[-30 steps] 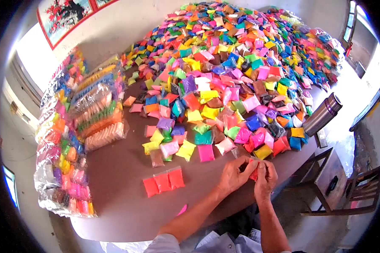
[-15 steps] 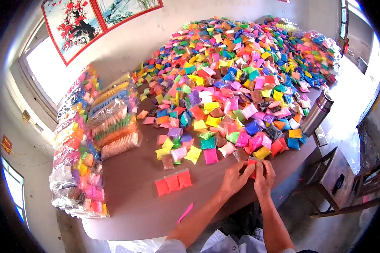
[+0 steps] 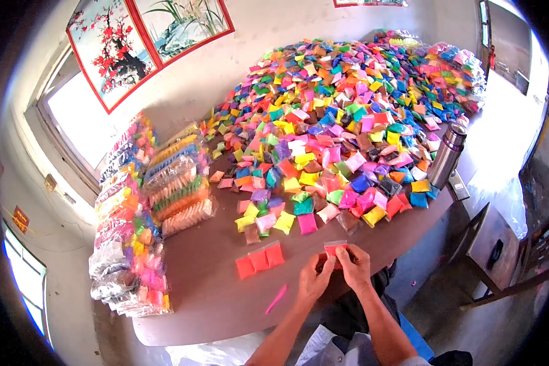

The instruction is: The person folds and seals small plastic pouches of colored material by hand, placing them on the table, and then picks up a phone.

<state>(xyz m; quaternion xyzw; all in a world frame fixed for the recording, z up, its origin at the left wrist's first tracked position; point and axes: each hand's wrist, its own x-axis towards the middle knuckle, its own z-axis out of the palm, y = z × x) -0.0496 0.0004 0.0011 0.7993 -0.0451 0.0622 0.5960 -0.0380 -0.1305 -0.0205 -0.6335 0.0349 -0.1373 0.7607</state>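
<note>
Between both hands, close to the table's front edge, is a small clear bag with red-pink filling (image 3: 335,246). My left hand (image 3: 316,272) pinches its left side with thumb and fingers. On its right side, my right hand (image 3: 352,266) is closed with the thumb on the bag's face. To the left, a row of three red-pink bags (image 3: 260,260) lies flat and overlapping on the brown table (image 3: 219,305). A thin bright pink strip (image 3: 277,299) rests between that row and my left forearm.
A large heap of small multicoloured bags (image 3: 335,122) covers the back of the table. Packed clear bundles (image 3: 183,183) stand in rows at the left. A steel thermos (image 3: 448,155) stands at the right, beside the heap. A wooden stool (image 3: 491,247) is on the floor at right.
Both hands have moved left in view with the red-pink bag, whose top edge now shows above the fingers. The camera view has shifted slightly. The three-bag row stays on the table.
</note>
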